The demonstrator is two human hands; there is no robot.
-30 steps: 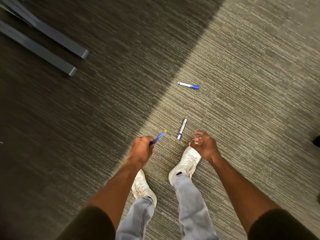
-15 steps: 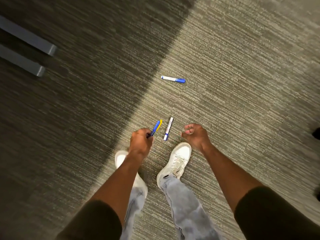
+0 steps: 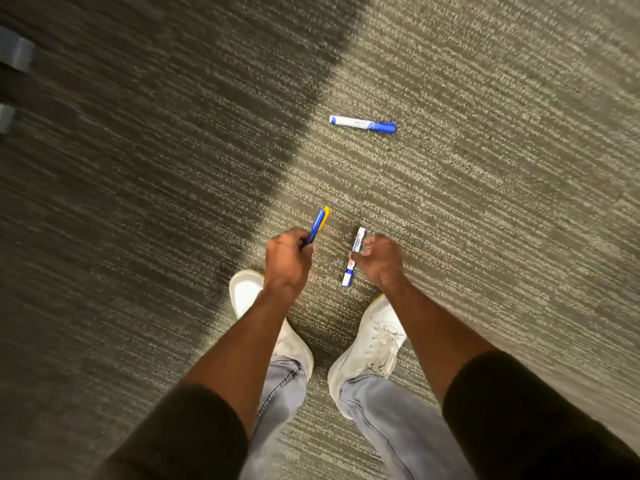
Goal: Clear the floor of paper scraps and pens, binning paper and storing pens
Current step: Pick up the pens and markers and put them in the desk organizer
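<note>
The left hand (image 3: 287, 261), at centre frame, is clenched on a blue and yellow pen (image 3: 318, 226) whose tip sticks up and away from the knuckles. Just right of it, the right hand (image 3: 379, 259) has its fingers curled loosely around the upper part of a white marker (image 3: 353, 257). Whether they already pinch it or only hover over it I cannot tell; the marker's blue end shows below the hand against the carpet (image 3: 485, 202).

The step in hand looks like picking up this marker. To do it well, thumb and forefinger should close across the barrel near its middle, so it lifts level and does not roll off into the pile. It could then pass to the left fist with the pen, freeing the right for the next one.

A second marker (image 3: 362, 124) lies flat further up the frame, well apart from the hands, with its blue cap pointing right. Nothing blocks the way to it. The white shoes (image 3: 370, 344) stand near the nearer marker, so a careless step could kick it. Grey bars (image 3: 15, 53) show at the upper left edge, in the shaded part of the floor. No paper scraps, bin or pen holder are in view.
</note>
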